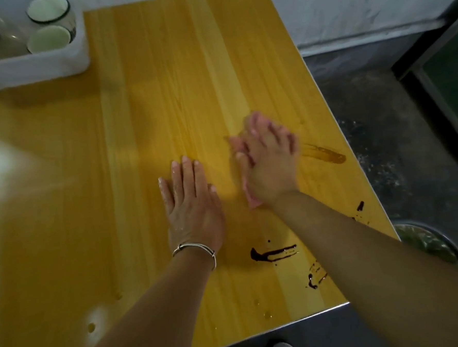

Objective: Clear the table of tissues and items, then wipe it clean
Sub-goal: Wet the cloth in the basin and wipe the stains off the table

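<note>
At far left on the yellow wood-grain table (143, 98), a white bin (28, 69) holds two glass cups (48, 26). Centre, the left hand (193, 205) lies flat, fingers spread, a bracelet (195, 249) on its wrist. Just right, the blurred right hand (268, 161) presses a pink cloth (250, 196) onto the table. Dark sauce streaks (273, 252) sit nearer, grey floor (380, 126) beyond.
</note>
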### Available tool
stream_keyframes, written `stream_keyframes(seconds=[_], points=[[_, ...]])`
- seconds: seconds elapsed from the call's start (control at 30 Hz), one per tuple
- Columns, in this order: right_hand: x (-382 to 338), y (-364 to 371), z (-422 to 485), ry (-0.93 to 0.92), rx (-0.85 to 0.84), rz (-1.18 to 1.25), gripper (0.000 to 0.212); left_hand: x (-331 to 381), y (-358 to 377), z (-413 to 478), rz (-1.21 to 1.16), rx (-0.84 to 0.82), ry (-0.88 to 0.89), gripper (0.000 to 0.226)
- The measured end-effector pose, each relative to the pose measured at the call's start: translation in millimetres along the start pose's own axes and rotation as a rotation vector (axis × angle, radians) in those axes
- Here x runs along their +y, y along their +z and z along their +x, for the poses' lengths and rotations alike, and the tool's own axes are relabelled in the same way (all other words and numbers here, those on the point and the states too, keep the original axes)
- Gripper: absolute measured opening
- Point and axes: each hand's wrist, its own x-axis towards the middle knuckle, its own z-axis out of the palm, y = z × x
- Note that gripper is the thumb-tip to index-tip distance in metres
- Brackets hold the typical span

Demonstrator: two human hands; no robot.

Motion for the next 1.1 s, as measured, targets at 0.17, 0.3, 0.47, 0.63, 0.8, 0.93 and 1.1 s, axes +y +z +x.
stream_keyframes(seconds=[0.17,0.3,0.47,0.63,0.8,0.93,1.1], points=[[1.1,2.9,-29.0,-0.44,-0.052,0.002,0.047,-0.5,-0.1,-0.1,-0.005,0.014,-0.001,0.06],[66.8,-24.5,-21.3,-0.162,-0.049,-0.064,0.05,2.7,-2.9,-0.6,0.014,-0.003,-0.012,0.062],[34.2,-11.8,-1.7,0.159,0.014,-0.01,0.043,4.3,-1.8,-1.2,0.012,-0.007,-0.026,0.064],[-26.0,10.3,-25.7,-0.276,-0.047,0.06,0.057,6.0,-5.0,-1.0,-0.001,-0.039,-0.011,0.067],[30.6,-6.5,-23.3,-0.134,-0.004,-0.02,0.051,3.4,-3.5,-1.9,0.01,-0.028,0.007,0.063],[3.6,-3.6,-14.8,0.09,-0.001,0.054,0.046,4.5,-6.5,-2.0,0.003,-0.039,0.027,0.065],[-30.4,6.1,-20.3,-0.363,-0.138,0.057,0.046,0.2,-10.5,-2.8,0.051,-0.114,0.06,0.078]])
